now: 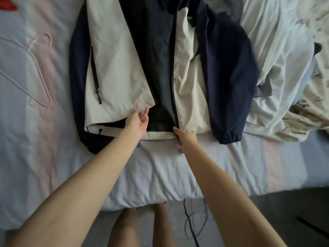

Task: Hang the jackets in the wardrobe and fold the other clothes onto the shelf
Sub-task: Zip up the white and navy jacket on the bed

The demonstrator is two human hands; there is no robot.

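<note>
The navy and cream shell jacket (114, 59) lies open, front up, in the middle of the frame, with its hem toward me near the bed's edge. My left hand (140, 120) pinches the lower corner of the cream front panel between thumb and fingers. My right hand (186, 139) grips the hem at the foot of the dark zip (175, 77), thumb on top and fingers curled under.

I think the two fronts may not meet squarely. The navy sleeve (229, 86), right of centre, lies across its own panel, and a pull could bunch the cloth beneath it. The fabric looks slick, so a hard tug this close to the edge could slide the jacket off the bed. The thin pale pink hanger (41, 72) lies well apart at the left of the frame. Reaching for it would mean freeing a hand, and the fronts could fall open.

The pastel blue and pink striped bedsheet (160, 166) is soft and wrinkled. A heap of white and pale clothes (277, 50) at the upper right touches the sleeve. A red thing (8, 5) is cut off in the upper left corner, and I cannot tell what it is. At the bottom is grey floor (267, 211), with loose cables (195, 221) near my legs.
</note>
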